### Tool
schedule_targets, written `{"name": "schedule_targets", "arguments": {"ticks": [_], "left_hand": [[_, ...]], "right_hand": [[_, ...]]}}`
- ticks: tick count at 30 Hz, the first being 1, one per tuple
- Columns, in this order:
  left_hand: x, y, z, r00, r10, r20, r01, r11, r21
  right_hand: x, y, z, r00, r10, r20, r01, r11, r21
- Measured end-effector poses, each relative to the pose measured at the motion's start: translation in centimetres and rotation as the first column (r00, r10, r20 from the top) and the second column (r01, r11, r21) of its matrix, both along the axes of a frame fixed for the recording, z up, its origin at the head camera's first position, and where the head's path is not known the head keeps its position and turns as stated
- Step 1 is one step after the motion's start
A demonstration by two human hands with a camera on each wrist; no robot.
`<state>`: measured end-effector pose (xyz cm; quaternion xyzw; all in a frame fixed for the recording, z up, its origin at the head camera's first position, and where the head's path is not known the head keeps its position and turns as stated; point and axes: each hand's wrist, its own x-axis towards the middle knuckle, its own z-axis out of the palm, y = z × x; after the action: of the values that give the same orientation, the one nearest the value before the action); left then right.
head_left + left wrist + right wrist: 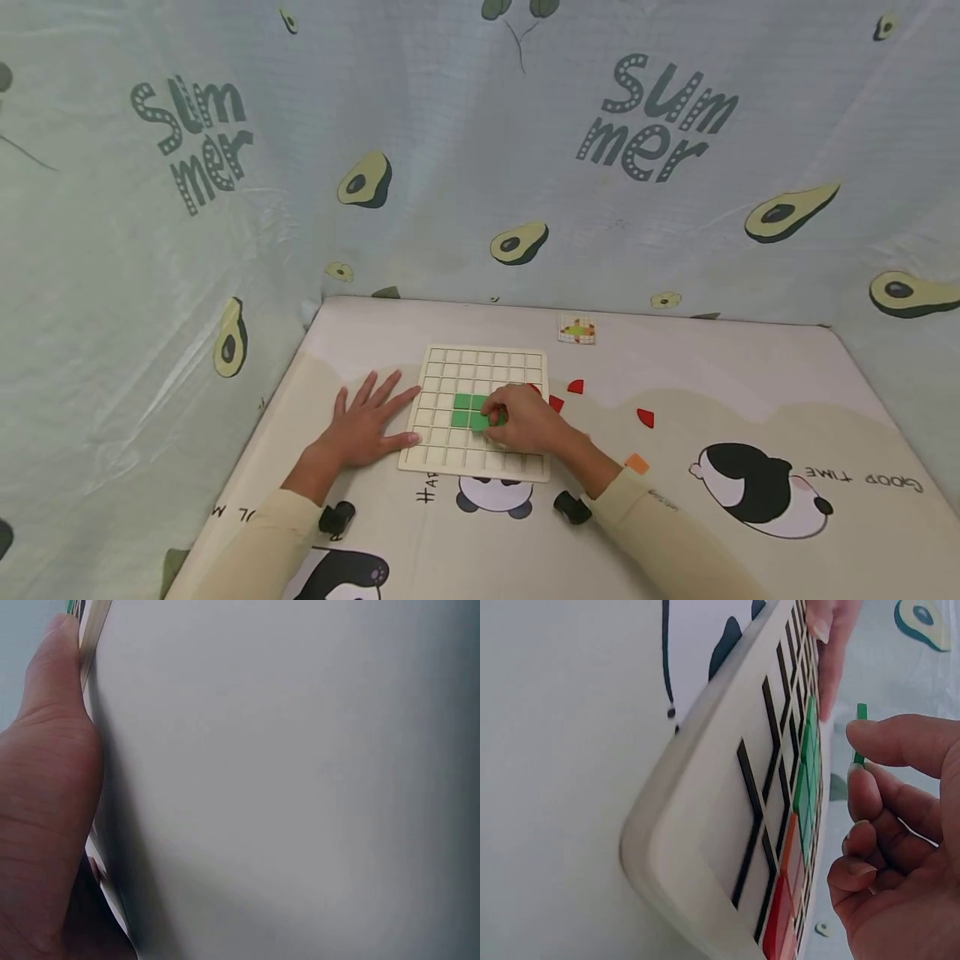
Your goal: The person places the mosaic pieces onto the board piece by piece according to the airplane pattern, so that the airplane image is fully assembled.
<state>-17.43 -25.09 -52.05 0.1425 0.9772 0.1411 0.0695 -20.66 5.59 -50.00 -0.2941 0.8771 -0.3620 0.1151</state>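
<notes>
- Head view: a pale grey-green cloth [450,100], printed with avocados and "SUMMER", hangs beyond the square, pale wooden grid board [454,457] and to its left.
- Beneath the grid board spreads a cream table cover [615,533] with black-and-white panda prints.
- The grid board itself lies flat, its cells marked by dark lines.
- At its left side, the person's left hand [365,429] has straight, spread fingers, grasping nothing; thumb and forefinger touch the board's edge.
- Over its right half, the right hand [528,418] pinches a thin green piece [862,712] between thumb and forefinger, other fingers curled in; the piece is just off the board's surface.
- Near its closer edge, small black objects [572,507] sit by both wrists.
- Beyond its far right corner lies a small printed card [577,330].
- Around its middle, flat green square pieces [461,402] fill adjoining cells.
- Toward its right, an orange piece [793,859] and a red piece [777,919] occupy cells.
- Right of it, loose red pieces [646,417] and a loose orange piece [637,463] lie scattered.
</notes>
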Motion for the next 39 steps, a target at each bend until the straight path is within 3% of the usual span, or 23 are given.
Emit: {"name": "schedule_targets", "arguments": {"ticks": [12,39], "left_hand": [[0.1,0.0,0.0,1.000,0.002,-0.006,-0.003,1.000,-0.019],[0.0,0.1,0.1,1.000,-0.001,-0.005,0.001,1.000,-0.017]], "right_hand": [[0.0,-2.4,-0.3,1.000,-0.024,-0.021,0.024,1.000,0.009],[-0.2,-6.5,-0.9,0.992,-0.124,0.027,0.123,0.992,0.016]]}}
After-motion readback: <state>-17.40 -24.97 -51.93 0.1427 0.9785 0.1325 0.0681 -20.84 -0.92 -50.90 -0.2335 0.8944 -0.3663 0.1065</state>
